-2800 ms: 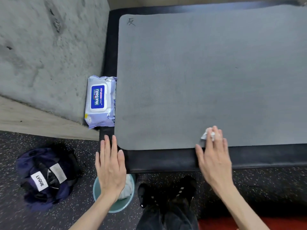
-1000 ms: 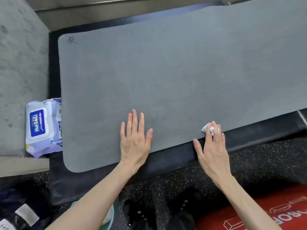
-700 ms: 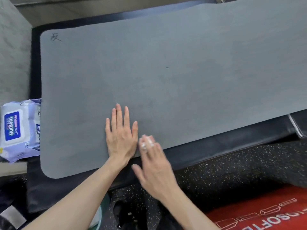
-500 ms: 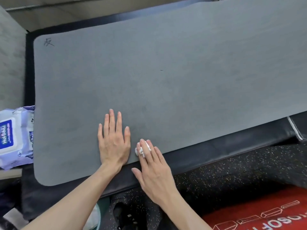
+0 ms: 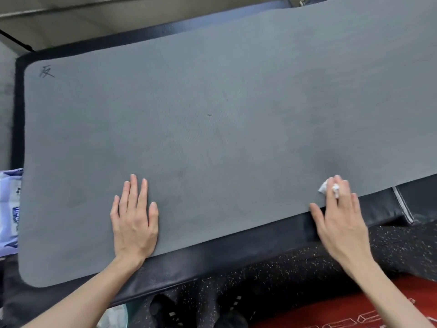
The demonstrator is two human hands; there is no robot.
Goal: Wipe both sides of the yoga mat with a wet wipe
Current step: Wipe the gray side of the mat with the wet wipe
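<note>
A grey yoga mat [image 5: 212,119] lies flat on a black padded bench [image 5: 236,254], with a handwritten mark at its far left corner. My left hand [image 5: 133,216] rests flat on the mat near its front edge, fingers straight. My right hand [image 5: 338,214] presses a small crumpled white wet wipe [image 5: 324,187] against the mat's front edge at the right; the wipe peeks out between and beyond the fingers, which lie fairly straight over it.
A pack of wet wipes [image 5: 9,207] lies at the left edge beside the mat. A teal bin [image 5: 115,316] stands on the speckled floor below the bench. My dark shoes [image 5: 196,313] and a red floor mat [image 5: 331,311] are at the bottom.
My right hand has slid the wipe along the front edge from beside my left hand far to the right. My left hand stays flat on the mat.
</note>
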